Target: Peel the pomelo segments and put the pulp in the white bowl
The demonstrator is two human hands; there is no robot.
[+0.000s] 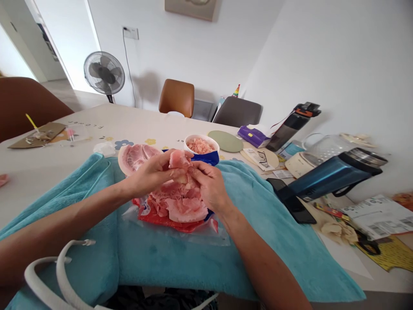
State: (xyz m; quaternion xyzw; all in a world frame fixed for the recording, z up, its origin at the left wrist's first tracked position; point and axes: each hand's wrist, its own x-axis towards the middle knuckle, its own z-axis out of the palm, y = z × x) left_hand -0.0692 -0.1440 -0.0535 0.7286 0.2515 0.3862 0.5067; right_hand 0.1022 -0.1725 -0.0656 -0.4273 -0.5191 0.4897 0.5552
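My left hand (158, 168) is closed round a piece of pink pomelo flesh (179, 159), held up above the middle of the towel. The fingertips of my right hand (211, 185) pinch the near side of the same piece, at its loose skin. Below both hands, torn pomelo membrane and peel (187, 210) lie heaped on a red and blue plastic bag (161, 221). A hollow half of thick pomelo rind (137, 157) rests beside my left hand. Just beyond my hands stands a white bowl (186, 145) filled with loose pink pulp (200, 145).
A turquoise towel (251, 206) covers the near tabletop. On the right are a phone (292, 200), a blue thermos (332, 174), a dark bottle (287, 129), scissors (368, 245) and a purple tissue pack (253, 135). A white tube (64, 275) curves at lower left.
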